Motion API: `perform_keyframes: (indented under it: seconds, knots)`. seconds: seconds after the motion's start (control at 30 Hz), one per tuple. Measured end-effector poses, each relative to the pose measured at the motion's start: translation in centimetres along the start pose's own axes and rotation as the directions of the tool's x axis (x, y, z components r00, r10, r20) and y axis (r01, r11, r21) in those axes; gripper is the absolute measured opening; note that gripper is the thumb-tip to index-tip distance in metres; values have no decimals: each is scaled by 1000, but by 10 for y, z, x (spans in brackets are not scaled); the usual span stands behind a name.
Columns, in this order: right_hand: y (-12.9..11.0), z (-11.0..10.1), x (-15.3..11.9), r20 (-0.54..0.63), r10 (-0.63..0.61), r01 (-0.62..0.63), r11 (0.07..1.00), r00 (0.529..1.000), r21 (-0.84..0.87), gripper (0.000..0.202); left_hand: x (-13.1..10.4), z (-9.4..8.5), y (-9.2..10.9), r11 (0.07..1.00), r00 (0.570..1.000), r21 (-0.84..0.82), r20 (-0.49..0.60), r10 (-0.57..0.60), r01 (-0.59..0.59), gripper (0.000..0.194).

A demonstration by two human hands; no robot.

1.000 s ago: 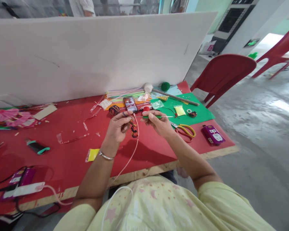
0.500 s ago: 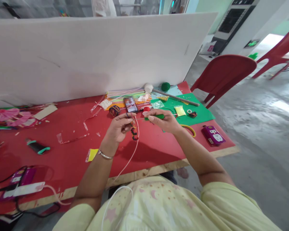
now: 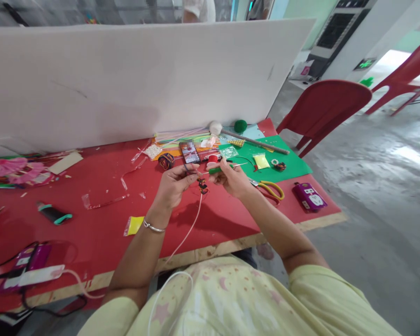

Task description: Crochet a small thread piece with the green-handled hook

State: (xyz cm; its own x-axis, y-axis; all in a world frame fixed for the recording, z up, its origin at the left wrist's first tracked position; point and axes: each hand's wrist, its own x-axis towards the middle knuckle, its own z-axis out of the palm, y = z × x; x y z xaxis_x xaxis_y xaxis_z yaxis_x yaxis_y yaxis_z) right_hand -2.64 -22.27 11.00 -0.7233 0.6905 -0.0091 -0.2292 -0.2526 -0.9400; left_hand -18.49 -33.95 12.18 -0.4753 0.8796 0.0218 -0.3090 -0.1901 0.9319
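My left hand [image 3: 173, 186] is closed, thumb and fingers pinching a small crocheted piece [image 3: 203, 186] of black, red and orange yarn that dangles just right of the fingertips. A dark strand of yarn runs over the left fingers. My right hand [image 3: 234, 179] grips a crochet hook [image 3: 216, 171] by its green handle; the metal tip points left and meets the yarn at my left fingertips. Whether a loop sits on the tip is too small to tell. The ball of multicoloured yarn [image 3: 165, 161] lies beyond my left hand, beside a phone [image 3: 189, 153].
Scissors [image 3: 271, 190] with yellow and red handles lie by my right forearm. A purple power socket [image 3: 309, 197] is at the right edge. A pink cable [image 3: 191, 228] crosses the table's front edge. A white board [image 3: 126, 84] stands along the back.
My right hand has moved left and slightly down with the hook, uncovering more of the scissors. The crocheted piece has swung right and up. Behind the board, a person has shifted right.
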Motion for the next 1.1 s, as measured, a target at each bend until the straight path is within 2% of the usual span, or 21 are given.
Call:
perform_keyframes:
  seconds: [0.1,0.27,0.37,0.47,0.53,0.67,0.8,0.9,1.1]
  knots:
    - [6,11,-4,14,-40,40,999,999,12,58,-1,1,-3,1000,999,-4,-34,13,-13,38]
    - [3,25,-12,41,-145,145,989,989,5,52,-2,5,-2,994,991,6,-79,110,-110,37]
    - [4,29,-8,-60,-156,160,986,986,52,50,-3,9,-1,993,991,18,-66,119,-118,37]
    - [9,32,0,-178,-120,142,983,977,118,57,-3,12,-1,998,996,-25,-57,61,-63,39]
    - [12,33,3,-199,-92,125,979,976,160,59,-4,13,0,998,998,-56,-52,20,-23,40]
    - [16,35,1,-131,-77,101,977,988,186,49,-4,10,-1,996,998,-90,-61,-6,0,40]
    - [17,38,-5,-34,-164,167,982,986,85,32,-4,5,-3,994,993,-108,-120,12,-25,38]
    - [19,40,-8,-70,-205,208,977,976,43,26,-5,3,-2,991,988,-123,-149,35,-54,38]
    - [16,36,-8,-175,-171,186,980,970,70,26,-5,2,-1,987,976,-130,-209,67,-96,36]
